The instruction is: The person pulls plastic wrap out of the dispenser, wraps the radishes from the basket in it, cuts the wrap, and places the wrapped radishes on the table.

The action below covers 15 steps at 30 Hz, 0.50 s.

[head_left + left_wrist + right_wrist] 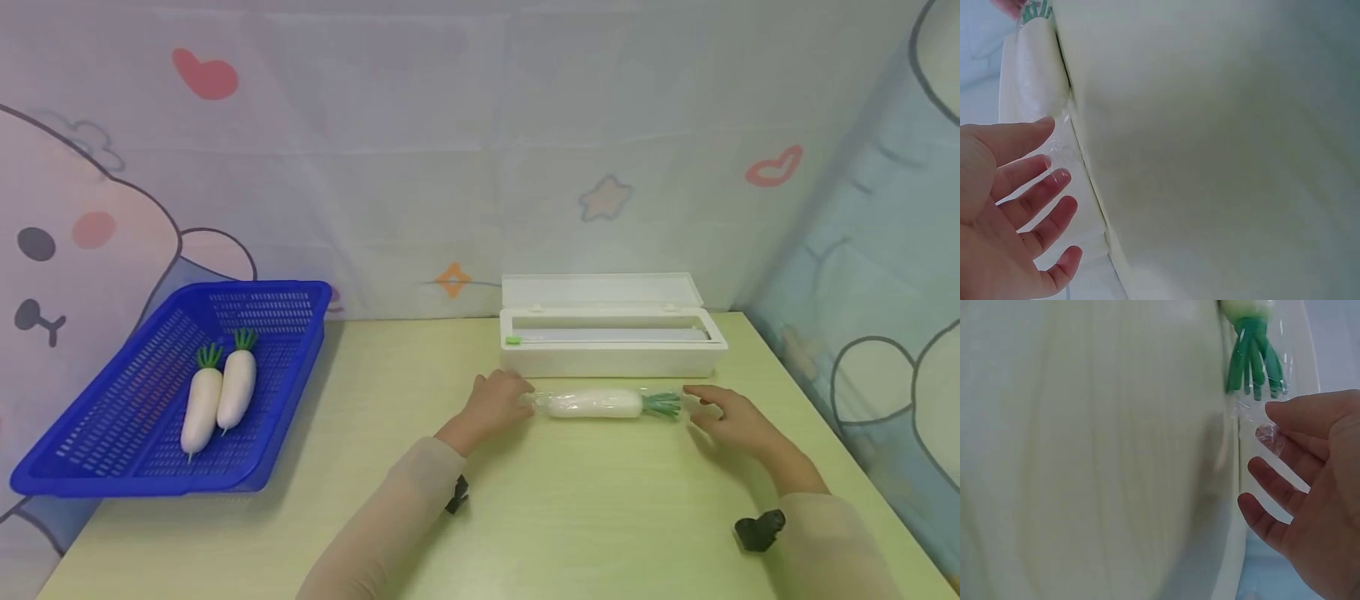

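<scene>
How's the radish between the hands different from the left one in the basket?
The wrapped radish has clear film around it; the left radish in the basket looks bare. The wrapped radish's leaves point right; the left radish's leaves point toward the back. Both have white roots and green leaves.

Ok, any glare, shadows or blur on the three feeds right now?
Head: fairly even light, small glints on the clear wrap around the daikon, soft shadows by the left hand and right hand. Left wrist: hazy, the tabletop showing little detail. Right wrist: a soft-edged shadow across the tabletop; the streaks look blurred, the green leaves crisper.
</scene>
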Each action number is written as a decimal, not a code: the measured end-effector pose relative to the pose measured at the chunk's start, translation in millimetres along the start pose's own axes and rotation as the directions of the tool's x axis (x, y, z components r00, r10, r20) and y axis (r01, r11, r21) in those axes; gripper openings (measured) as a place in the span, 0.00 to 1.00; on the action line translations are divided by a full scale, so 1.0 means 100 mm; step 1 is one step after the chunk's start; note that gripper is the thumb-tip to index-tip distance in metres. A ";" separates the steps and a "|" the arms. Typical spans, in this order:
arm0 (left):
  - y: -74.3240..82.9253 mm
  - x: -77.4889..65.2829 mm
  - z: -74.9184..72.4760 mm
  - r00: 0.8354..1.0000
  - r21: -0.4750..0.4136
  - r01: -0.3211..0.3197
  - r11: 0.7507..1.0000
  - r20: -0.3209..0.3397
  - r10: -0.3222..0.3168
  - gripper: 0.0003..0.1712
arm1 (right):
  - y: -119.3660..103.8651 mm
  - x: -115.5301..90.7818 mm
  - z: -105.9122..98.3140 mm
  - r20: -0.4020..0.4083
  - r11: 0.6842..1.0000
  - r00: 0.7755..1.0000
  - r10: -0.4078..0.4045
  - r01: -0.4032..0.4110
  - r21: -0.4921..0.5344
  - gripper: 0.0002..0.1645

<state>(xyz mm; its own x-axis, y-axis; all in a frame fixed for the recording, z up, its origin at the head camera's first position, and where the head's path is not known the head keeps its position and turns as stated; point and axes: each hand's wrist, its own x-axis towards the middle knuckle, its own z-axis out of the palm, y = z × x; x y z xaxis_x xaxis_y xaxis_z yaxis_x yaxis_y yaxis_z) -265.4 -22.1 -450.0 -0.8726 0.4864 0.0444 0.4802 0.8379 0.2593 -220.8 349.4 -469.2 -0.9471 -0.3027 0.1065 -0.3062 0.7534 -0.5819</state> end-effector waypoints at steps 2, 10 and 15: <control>0.00 0.03 0.02 1.000 0.009 0.002 1.000 0.014 -0.002 0.17 | 0.00 0.01 0.03 0.011 1.000 1.000 0.015 -0.015 0.000 0.29; 0.00 0.10 0.04 0.998 -0.063 0.041 0.997 0.059 -0.038 0.10 | -0.04 0.09 0.13 -0.045 0.995 0.994 0.101 -0.101 0.014 0.28; -0.01 0.14 0.05 0.996 -0.139 0.054 0.989 0.073 -0.044 0.11 | -0.05 0.10 0.19 -0.069 0.991 0.988 0.135 -0.135 -0.001 0.20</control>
<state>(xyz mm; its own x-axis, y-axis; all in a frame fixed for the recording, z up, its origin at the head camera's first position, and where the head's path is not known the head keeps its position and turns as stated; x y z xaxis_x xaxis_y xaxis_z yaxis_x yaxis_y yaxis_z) -277.3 -14.7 -454.4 -0.8840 0.4660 -0.0376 0.4157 0.8203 0.3927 -226.8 332.2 -480.4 -0.9841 -0.1574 0.0822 -0.1753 0.7881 -0.5900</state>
